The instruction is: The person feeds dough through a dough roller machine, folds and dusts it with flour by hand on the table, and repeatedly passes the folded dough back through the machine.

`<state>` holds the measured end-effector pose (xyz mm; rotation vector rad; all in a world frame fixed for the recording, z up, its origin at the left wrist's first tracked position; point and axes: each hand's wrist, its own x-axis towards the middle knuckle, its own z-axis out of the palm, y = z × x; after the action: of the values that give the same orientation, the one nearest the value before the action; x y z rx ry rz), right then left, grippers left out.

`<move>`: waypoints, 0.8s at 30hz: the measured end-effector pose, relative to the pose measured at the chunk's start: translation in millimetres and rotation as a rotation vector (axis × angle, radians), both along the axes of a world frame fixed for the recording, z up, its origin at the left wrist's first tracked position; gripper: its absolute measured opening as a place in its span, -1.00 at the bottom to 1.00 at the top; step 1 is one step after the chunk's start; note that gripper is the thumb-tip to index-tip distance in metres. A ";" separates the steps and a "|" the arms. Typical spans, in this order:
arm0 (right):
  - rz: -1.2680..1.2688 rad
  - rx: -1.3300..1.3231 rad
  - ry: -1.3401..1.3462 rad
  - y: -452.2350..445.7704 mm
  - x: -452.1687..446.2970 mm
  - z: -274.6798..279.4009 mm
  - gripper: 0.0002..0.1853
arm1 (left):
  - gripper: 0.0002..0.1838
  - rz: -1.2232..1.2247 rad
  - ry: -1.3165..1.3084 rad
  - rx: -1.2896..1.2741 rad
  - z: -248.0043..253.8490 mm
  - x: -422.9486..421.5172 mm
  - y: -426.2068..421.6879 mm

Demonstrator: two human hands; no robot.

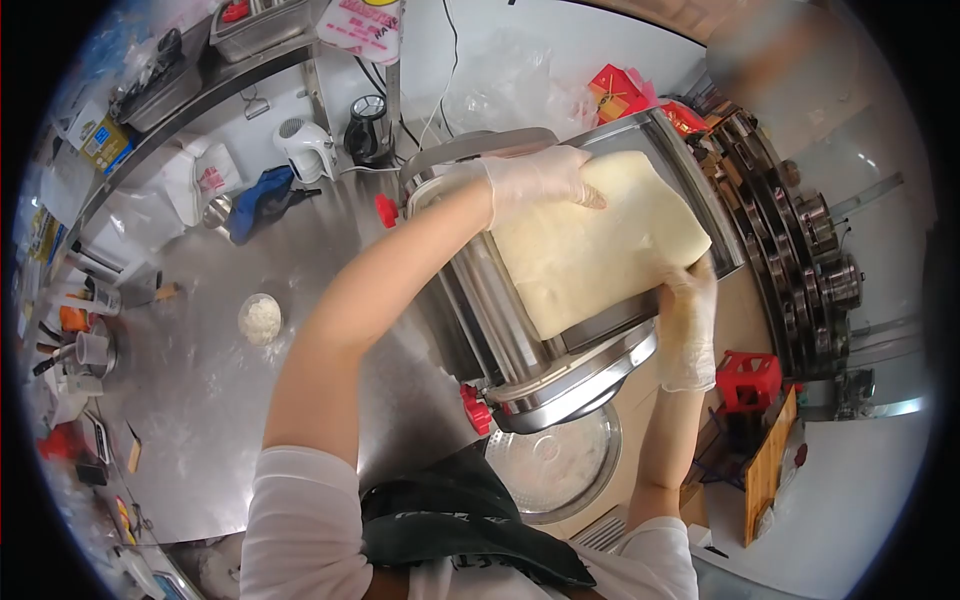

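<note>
A thick, pale sheet of dough (pixel 600 250) lies over the metal rollers and tray of a dough sheeter (pixel 490 290). My left hand (pixel 545 185), in a thin clear glove, reaches across the machine and grips the far edge of the dough, fingers bent over it. At the right, my gloved right hand (pixel 688 310) holds the near corner, its fingers partly hidden under the sheet. The dough's right edge curls upward between the two hands. Red knobs (pixel 475 409) stick out from the machine's left side.
Left of the machine is a steel worktable (pixel 200 400) with a small bowl of white powder (pixel 261 319) on it. A white hand mixer (pixel 306 148) stands behind. Below are a round metal tray (pixel 555 465) and a red stool (pixel 748 381); stacked round pans (pixel 770 240) line the right.
</note>
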<state>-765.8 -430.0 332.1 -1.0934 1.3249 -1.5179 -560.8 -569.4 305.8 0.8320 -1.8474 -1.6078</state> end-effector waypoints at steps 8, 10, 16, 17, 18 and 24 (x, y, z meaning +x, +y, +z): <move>-0.217 -0.279 1.355 -9.6 -15.1 -13.1 -0.35 | -0.16 0.333 -0.505 -1.206 -17.7 -44.5 33.4; -0.206 -0.284 1.464 -9.7 -16.7 -17.3 -0.33 | -0.13 0.310 -0.584 -1.250 -21.8 -47.0 34.3; -0.211 -0.186 1.514 -4.2 -8.8 -17.0 -0.32 | -0.18 0.295 -0.391 -1.174 -24.3 -35.3 36.3; -0.213 -0.189 1.526 -3.6 -7.8 -17.6 -0.32 | -0.20 0.307 -0.289 -1.138 -24.0 -30.3 37.6; -0.216 -0.197 1.539 -5.3 -7.1 -18.2 -0.32 | -0.22 0.322 -0.189 -1.104 -23.1 -23.6 38.0; -0.238 -0.235 1.557 -4.7 -7.8 -29.1 -0.34 | -0.53 1.393 0.456 -0.559 -60.2 71.5 122.1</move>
<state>-773.6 -434.8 303.0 -2.5583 2.2943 -0.7826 -489.3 -447.3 245.6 0.9869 -0.8324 -0.3062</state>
